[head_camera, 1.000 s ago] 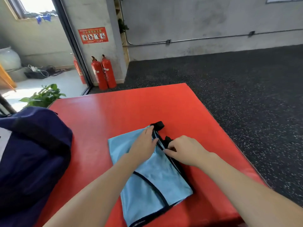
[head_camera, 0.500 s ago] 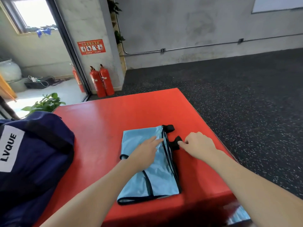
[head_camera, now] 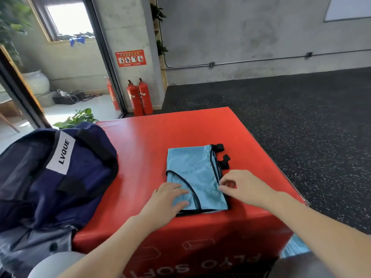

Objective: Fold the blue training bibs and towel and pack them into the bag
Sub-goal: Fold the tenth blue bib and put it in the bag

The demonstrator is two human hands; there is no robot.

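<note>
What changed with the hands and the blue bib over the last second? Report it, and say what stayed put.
The left hand slid from the blue bib's far edge to its near left corner and lies flat there. The right hand left the black straps and came back to the bib's right edge, fingers curled at the trim. The bib now lies squarer to the box's front. The navy bag stayed on the red box.

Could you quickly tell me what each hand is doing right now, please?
Left hand: open, flat on the folded light-blue, black-trimmed bib.
Right hand: fingertips pinching the bib's right edge.
</note>
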